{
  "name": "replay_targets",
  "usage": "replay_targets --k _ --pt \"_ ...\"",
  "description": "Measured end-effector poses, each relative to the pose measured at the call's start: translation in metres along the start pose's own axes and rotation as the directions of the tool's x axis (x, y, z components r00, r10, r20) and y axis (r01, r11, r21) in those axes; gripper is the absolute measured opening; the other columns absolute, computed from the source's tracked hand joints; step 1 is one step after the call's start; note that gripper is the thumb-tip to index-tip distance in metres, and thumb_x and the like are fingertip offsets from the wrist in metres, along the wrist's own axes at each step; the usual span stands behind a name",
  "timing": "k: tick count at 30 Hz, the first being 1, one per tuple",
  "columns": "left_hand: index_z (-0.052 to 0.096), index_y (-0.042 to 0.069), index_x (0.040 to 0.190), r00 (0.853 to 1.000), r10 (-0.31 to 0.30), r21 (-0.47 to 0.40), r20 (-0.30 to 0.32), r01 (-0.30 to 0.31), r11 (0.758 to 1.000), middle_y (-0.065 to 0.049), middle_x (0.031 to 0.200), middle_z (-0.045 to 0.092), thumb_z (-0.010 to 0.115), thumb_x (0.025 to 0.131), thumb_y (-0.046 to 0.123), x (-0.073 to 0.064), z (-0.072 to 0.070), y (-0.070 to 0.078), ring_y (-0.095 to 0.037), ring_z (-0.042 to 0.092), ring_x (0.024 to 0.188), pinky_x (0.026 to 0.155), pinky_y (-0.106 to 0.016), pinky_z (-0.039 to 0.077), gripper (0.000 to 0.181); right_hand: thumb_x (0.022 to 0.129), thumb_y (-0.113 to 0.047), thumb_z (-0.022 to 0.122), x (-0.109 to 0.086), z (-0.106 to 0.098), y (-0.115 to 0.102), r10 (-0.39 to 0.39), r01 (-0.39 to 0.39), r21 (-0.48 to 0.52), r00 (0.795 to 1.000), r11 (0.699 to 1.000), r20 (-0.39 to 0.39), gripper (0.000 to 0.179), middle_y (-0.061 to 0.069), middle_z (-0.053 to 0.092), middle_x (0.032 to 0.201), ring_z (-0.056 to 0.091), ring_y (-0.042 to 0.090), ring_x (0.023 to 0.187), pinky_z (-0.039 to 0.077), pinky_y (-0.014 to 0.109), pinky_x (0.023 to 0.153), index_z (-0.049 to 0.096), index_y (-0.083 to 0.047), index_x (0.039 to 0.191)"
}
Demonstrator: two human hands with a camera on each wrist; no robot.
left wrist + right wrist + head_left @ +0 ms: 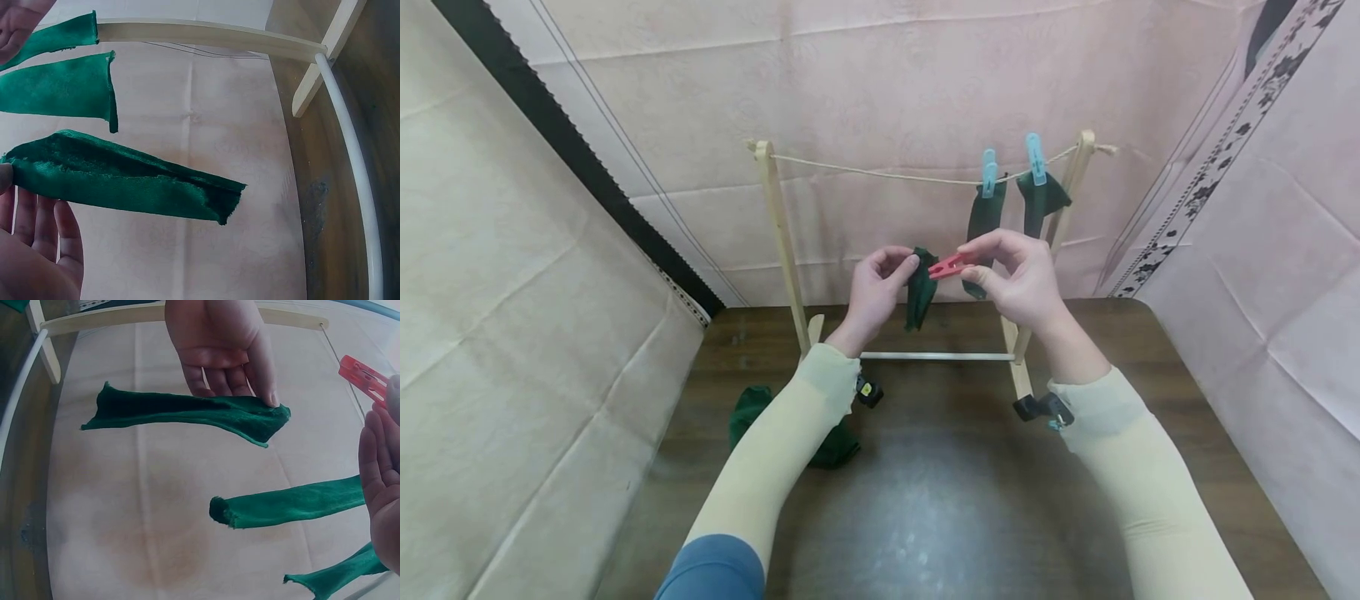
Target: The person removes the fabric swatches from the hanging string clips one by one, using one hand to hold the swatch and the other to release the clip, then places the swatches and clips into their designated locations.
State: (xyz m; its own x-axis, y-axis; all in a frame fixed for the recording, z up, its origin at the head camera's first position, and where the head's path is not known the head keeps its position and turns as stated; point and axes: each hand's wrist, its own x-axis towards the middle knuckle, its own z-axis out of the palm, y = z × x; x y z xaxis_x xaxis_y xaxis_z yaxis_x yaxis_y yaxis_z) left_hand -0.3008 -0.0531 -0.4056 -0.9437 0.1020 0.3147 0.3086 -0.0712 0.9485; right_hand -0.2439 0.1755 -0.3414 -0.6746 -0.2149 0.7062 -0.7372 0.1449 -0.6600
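Observation:
My left hand (876,292) pinches a small strip of green cloth (921,292) by its upper end, between thumb and fingers, and the rest dangles. In the left wrist view this green cloth (137,178) shows a fold along its length. My right hand (1022,279) pinches a red clothespin (951,266) by its handle ends, its tip close to the cloth's upper right edge. Above and behind the hands, a cord (872,172) carries two green cloth pieces, a long one (987,218) and another (1036,200), each clipped by a light blue clothespin (989,173).
The cord runs between two wooden posts (784,242), which a white rod (936,357) joins near the brown table (917,500). More green cloth (835,446) lies on the table at the left, partly behind my left forearm. Pale fabric walls (865,100) surround the table.

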Motion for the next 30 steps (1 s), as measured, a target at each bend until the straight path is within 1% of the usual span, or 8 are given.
replay_targets --k 3,7,13,15,18,20,23,30 --pt "0.075 0.006 0.115 1.000 0.003 0.000 0.002 -0.003 1.000 -0.009 0.109 0.075 0.078 0.102 0.026 0.000 0.001 0.001 -0.023 0.068 0.099 0.086 -0.032 0.058 0.024 0.083 0.017 0.083 -0.002 -0.001 0.002 -0.002 0.002 0.003 1.000 1.000 -0.004 0.032 0.020 0.078 0.102 0.073 0.017 0.099 0.055 0.029 0.100 0.077 0.005 0.112" --pt "0.075 0.006 0.115 1.000 0.004 -0.002 0.001 -0.004 1.000 -0.008 0.108 0.074 0.078 0.102 0.025 -0.001 0.001 0.002 -0.022 0.068 0.098 0.086 -0.033 0.058 0.023 0.084 0.018 0.082 -0.005 -0.002 0.004 0.017 -0.017 -0.001 1.000 1.000 -0.008 0.032 0.019 0.078 0.102 0.073 0.015 0.099 0.054 0.029 0.101 0.077 0.005 0.113" --pt "0.075 0.006 0.115 1.000 0.012 -0.005 0.011 -0.012 1.000 -0.009 0.108 0.075 0.077 0.102 0.025 -0.002 -0.001 0.002 -0.022 0.068 0.098 0.092 -0.047 0.057 0.023 0.085 0.017 0.081 -0.009 -0.002 0.006 0.047 -0.047 0.002 0.999 0.999 -0.011 0.030 0.016 0.079 0.102 0.073 0.015 0.099 0.054 0.029 0.102 0.077 0.003 0.112" --pt "0.075 0.006 0.115 1.000 0.015 0.001 0.012 -0.015 1.000 -0.008 0.109 0.075 0.078 0.102 0.026 -0.003 -0.002 0.001 -0.023 0.068 0.098 0.094 -0.050 0.057 0.023 0.085 0.017 0.082 -0.011 -0.001 0.008 0.048 -0.047 0.006 0.999 0.999 -0.011 0.030 0.016 0.079 0.102 0.073 0.015 0.098 0.054 0.029 0.102 0.077 0.003 0.112" --pt "0.075 0.007 0.115 1.000 0.012 0.009 0.014 -0.012 1.000 -0.008 0.109 0.074 0.078 0.102 0.026 -0.004 -0.003 0.000 -0.022 0.068 0.099 0.093 -0.046 0.058 0.023 0.084 0.017 0.082 -0.014 -0.001 0.012 0.057 -0.057 0.013 0.998 0.998 -0.010 0.031 0.016 0.079 0.101 0.074 0.013 0.098 0.054 0.028 0.102 0.077 0.004 0.111" --pt "0.075 0.008 0.115 1.000 0.007 0.015 0.018 -0.007 1.000 -0.007 0.109 0.075 0.078 0.102 0.025 -0.005 -0.004 -0.001 -0.022 0.068 0.099 0.091 -0.041 0.059 0.022 0.084 0.017 0.082 -0.017 -0.001 0.014 0.069 -0.068 0.010 0.998 0.998 -0.008 0.031 0.016 0.079 0.102 0.074 0.012 0.098 0.054 0.028 0.103 0.077 0.004 0.112" --pt "0.075 0.007 0.114 1.000 0.002 0.010 0.025 -0.003 1.000 -0.008 0.109 0.075 0.077 0.102 0.023 -0.006 -0.006 -0.003 -0.022 0.068 0.099 0.088 -0.037 0.059 0.021 0.086 0.015 0.082 -0.022 -0.002 0.017 0.097 -0.097 0.003 0.995 0.995 -0.003 0.030 0.015 0.078 0.104 0.073 0.012 0.099 0.054 0.028 0.103 0.077 0.003 0.113" --pt "0.076 0.006 0.113 1.000 0.001 0.023 0.030 -0.002 1.000 -0.007 0.110 0.075 0.077 0.102 0.021 -0.009 -0.006 -0.010 -0.020 0.069 0.101 0.088 -0.031 0.056 0.018 0.089 0.007 0.084 -0.031 -0.003 0.023 0.170 -0.170 -0.005 0.985 0.985 0.008 0.028 0.013 0.078 0.107 0.073 0.015 0.102 0.054 0.031 0.105 0.077 0.000 0.116"
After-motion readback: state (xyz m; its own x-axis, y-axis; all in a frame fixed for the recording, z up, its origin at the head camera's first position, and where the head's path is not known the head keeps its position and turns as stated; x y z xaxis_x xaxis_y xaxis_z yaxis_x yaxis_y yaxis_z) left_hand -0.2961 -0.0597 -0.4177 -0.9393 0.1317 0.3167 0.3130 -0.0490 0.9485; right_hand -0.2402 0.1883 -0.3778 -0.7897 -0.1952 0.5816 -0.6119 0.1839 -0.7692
